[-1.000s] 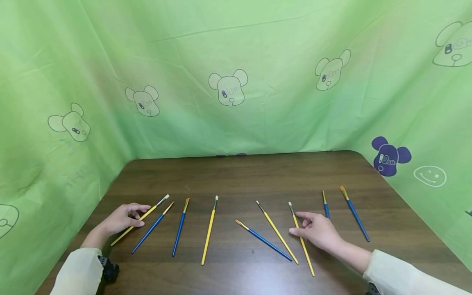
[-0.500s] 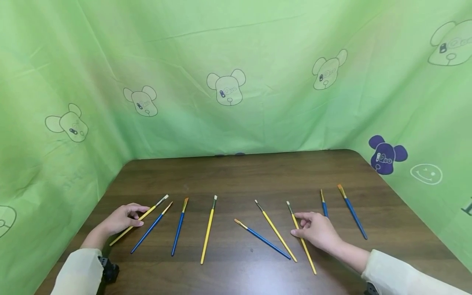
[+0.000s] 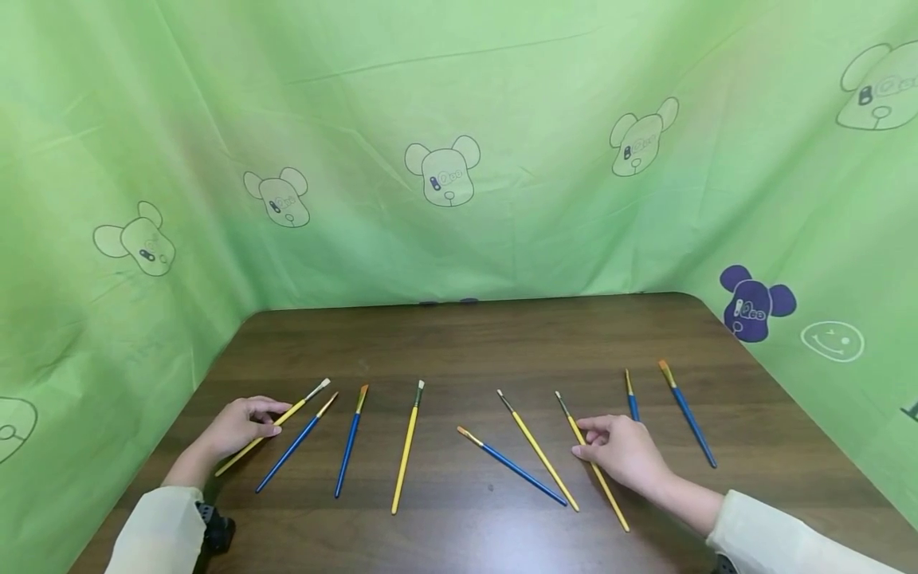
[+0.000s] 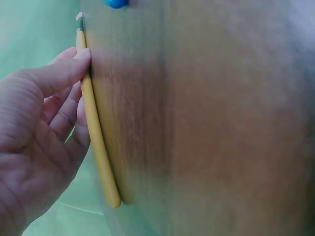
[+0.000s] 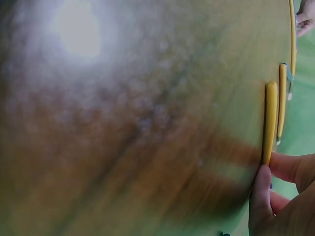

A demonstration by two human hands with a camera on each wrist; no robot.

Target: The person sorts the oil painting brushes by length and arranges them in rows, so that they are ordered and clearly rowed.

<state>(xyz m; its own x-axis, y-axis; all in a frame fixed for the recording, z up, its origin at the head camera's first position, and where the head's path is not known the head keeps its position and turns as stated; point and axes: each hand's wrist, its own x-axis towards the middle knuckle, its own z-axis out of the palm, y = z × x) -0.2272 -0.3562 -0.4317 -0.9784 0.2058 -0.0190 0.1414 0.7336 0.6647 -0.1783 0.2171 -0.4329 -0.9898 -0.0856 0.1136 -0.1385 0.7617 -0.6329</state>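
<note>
In the head view, my left hand [image 3: 240, 426] pinches a yellow paintbrush [image 3: 290, 412] with pale bristles at the table's left. The left wrist view has thumb and fingers on the upper part of that handle [image 4: 101, 147], its tip pointing away. Over on the right, my right hand [image 3: 624, 450] pinches another yellow paintbrush [image 3: 609, 494] near its dark ferrule. This brush slants, its handle end toward the table's front right. The right wrist view shows the thumb and a finger on its handle [image 5: 270, 118]. Beside the left hand lies a blue paintbrush [image 3: 290, 450].
Between the hands lie a blue brush [image 3: 347, 454], an upright-lying yellow brush [image 3: 405, 454], and a slanted blue brush [image 3: 519, 472] whose end meets a yellow one [image 3: 541, 454]. Past the right hand are a partly hidden blue brush [image 3: 633, 408] and another [image 3: 694, 421]. Green cloth [image 3: 344, 263] surrounds the table.
The yellow brush in my right hand has turned: its handle end has swung right and its bristle end slightly left. My left hand and its brush stay in place.
</note>
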